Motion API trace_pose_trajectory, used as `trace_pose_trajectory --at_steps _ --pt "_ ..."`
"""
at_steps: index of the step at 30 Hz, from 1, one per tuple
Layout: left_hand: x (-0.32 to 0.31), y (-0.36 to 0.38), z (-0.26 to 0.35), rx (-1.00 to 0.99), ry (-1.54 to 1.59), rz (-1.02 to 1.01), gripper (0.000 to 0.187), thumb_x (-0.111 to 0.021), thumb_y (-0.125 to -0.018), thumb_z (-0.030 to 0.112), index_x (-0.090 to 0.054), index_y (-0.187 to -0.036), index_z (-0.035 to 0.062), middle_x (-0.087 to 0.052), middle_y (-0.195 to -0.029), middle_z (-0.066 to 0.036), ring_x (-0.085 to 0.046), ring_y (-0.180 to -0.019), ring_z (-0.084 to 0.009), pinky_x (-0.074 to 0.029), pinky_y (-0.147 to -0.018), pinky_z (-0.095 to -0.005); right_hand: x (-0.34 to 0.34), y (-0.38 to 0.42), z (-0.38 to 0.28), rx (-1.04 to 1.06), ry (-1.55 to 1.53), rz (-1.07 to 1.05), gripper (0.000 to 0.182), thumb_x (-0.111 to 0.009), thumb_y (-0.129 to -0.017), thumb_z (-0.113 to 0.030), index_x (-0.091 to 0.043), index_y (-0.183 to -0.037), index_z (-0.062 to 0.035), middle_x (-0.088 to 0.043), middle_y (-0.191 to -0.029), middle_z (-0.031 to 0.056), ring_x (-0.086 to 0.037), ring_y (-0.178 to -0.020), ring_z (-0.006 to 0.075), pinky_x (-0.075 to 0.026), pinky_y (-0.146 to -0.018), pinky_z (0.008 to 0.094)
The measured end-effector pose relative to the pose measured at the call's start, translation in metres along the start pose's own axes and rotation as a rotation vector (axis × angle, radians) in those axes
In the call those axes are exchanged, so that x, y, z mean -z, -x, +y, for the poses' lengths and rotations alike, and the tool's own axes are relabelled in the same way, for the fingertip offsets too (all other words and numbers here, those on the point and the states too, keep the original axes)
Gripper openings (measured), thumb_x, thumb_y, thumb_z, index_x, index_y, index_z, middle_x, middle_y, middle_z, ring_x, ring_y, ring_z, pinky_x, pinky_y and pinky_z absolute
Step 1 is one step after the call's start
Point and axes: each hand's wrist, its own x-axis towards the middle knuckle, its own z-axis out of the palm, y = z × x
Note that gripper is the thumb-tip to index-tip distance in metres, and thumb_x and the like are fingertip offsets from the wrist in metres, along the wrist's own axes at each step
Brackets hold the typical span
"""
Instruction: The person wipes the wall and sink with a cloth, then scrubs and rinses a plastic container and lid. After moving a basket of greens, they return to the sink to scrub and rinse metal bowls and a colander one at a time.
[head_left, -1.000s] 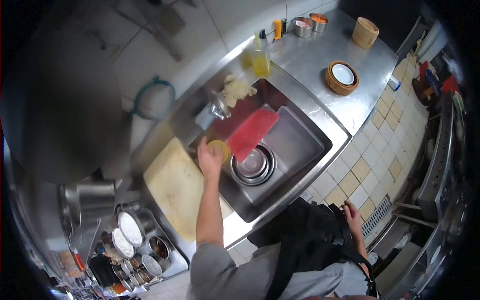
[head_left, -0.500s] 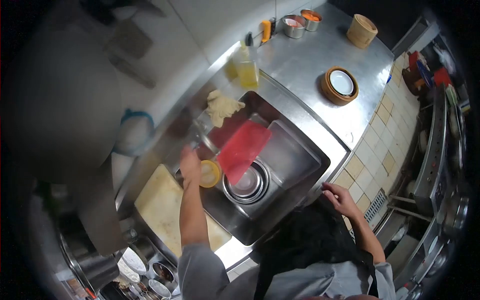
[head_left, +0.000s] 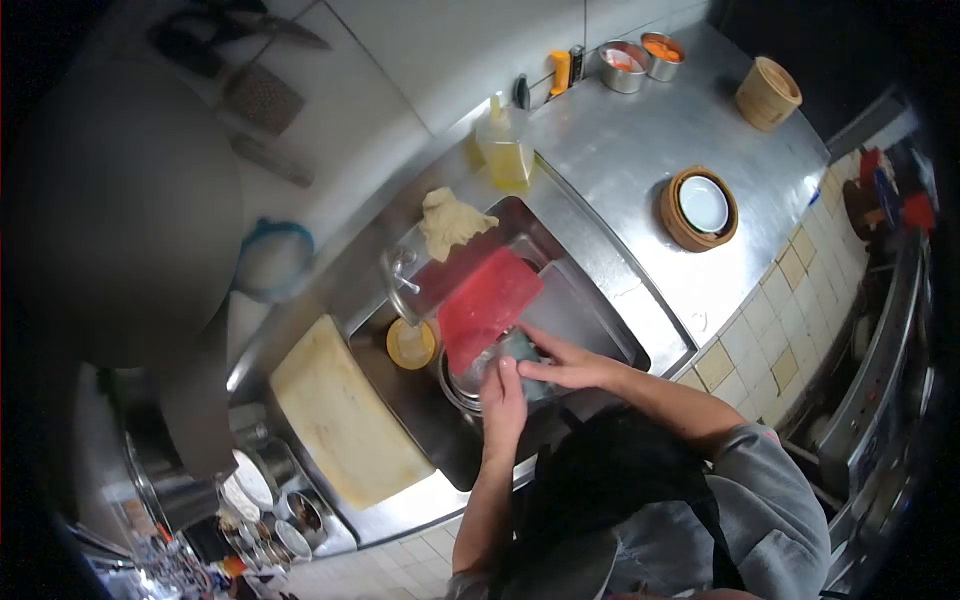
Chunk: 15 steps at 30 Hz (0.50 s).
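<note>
Overlapping metal bowls [head_left: 466,387], left hand [head_left: 503,388], right hand [head_left: 570,366] (grip blurred), crumpled cloth [head_left: 453,222]

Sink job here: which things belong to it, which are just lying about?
Likely in the job: left hand, right hand, sink, metal bowls by the hands, red sheet. Whatever's between the hands: unclear.

Likely lying about: bottle, pale board, white dish, metal tubs.

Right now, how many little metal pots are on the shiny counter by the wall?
2. The first pot is nearer the bottle of yellow liquid. The second pot, with orange stuff inside, is right beside it, farther from the bottle.
</note>
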Motion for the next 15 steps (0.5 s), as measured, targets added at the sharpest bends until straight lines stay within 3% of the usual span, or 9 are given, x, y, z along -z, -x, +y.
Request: trace_pose_trajectory --at_steps 1,3,5,7,9,11,13,15 --pt "-0.012 0.003 0.028 0.210 0.323 -0.076 0.042 -0.056 -0.106 0.027 -0.059 -0.136 -0.0027 -0.067 -0.124 -0.017 -0.065 -0.111 -0.0215 -0.054 -0.091 -0.0360 0.006 -0.006 -0.005 0.011 -0.081 0.002 0.079 -0.069 -0.097 -0.042 -0.033 -0.156 -0.0040 -0.050 -0.147 0.0188 -0.057 -0.125 0.0249 -0.047 -0.105 0.0382" --pt "-0.026 -0.018 0.052 0.112 0.302 -0.078 0.047 -0.055 -0.106 0.026 -0.054 -0.141 -0.0058 -0.062 -0.134 -0.019 -0.064 -0.115 -0.0236 -0.054 -0.095 -0.0368 0.035 -0.013 -0.016 0.028 -0.164 0.003 0.081 -0.070 -0.096 -0.046 -0.034 -0.156 -0.0044 -0.049 -0.148 0.0210 -0.056 -0.127 0.0260 -0.044 -0.109 0.0384" --pt "-0.029 -0.054 0.049 -0.262 -0.207 -0.070 0.047 -0.056 -0.106 0.025 -0.052 -0.144 -0.0025 -0.064 -0.133 -0.022 -0.062 -0.121 -0.0302 -0.049 -0.102 -0.0391 0.072 -0.006 -0.019 0.203 0.219 0.153 0.081 -0.072 -0.094 -0.047 -0.037 -0.155 -0.0056 -0.053 -0.143 0.0177 -0.057 -0.122 0.0238 -0.045 -0.106 0.0375" --pt "-0.026 -0.116 0.037 -0.354 -0.366 0.086 0.057 -0.065 -0.099 0.026 -0.049 -0.145 -0.0025 -0.055 -0.142 -0.026 -0.058 -0.127 -0.0373 -0.045 -0.109 -0.0435 0.092 0.014 -0.022 0.122 0.029 0.141 0.079 -0.072 -0.094 -0.046 -0.039 -0.154 -0.0068 -0.053 -0.143 0.0170 -0.054 -0.127 0.0259 -0.042 -0.109 0.0388" --pt "-0.024 -0.163 0.062 -0.332 -0.660 0.175 0.069 -0.071 -0.091 0.026 -0.043 -0.149 0.0003 -0.044 -0.151 -0.027 -0.050 -0.133 -0.0429 -0.041 -0.113 -0.0474 0.108 0.038 -0.034 -0.133 -0.264 0.108 0.078 -0.071 -0.094 -0.045 -0.039 -0.155 -0.0080 -0.049 -0.148 0.0189 -0.046 -0.138 0.0292 -0.036 -0.115 0.0407" --pt "-0.022 -0.214 0.054 -0.390 -0.797 0.183 0.072 -0.072 -0.090 0.025 -0.040 -0.151 0.0027 -0.043 -0.152 -0.026 -0.048 -0.135 -0.0430 -0.042 -0.112 -0.0474 0.116 0.055 -0.015 -0.256 -0.256 0.112 0.078 -0.070 -0.095 -0.044 -0.038 -0.156 -0.0077 -0.043 -0.156 0.0227 -0.037 -0.147 0.0313 -0.029 -0.120 0.0417" --pt "-0.024 -0.249 0.034 -0.442 -0.940 0.179 0.076 -0.073 -0.089 0.025 -0.037 -0.153 0.0051 -0.041 -0.154 -0.024 -0.045 -0.137 -0.0430 -0.042 -0.111 -0.0475 0.120 0.072 0.006 -0.140 0.013 0.169 0.079 -0.072 -0.095 -0.040 -0.037 -0.157 -0.0044 -0.041 -0.157 0.0214 -0.035 -0.148 0.0293 -0.025 -0.122 0.0397" --pt "-0.026 -0.278 0.023 -0.398 -1.113 0.133 0.074 -0.071 -0.089 0.022 -0.037 -0.154 0.0123 -0.040 -0.154 -0.023 -0.046 -0.136 -0.0435 -0.044 -0.109 -0.0477 0.118 0.084 0.017 -0.141 -0.003 0.182 0.079 -0.072 -0.095 -0.040 -0.037 -0.156 -0.0017 -0.041 -0.158 0.0207 -0.034 -0.149 0.0283 -0.024 -0.122 0.0388"
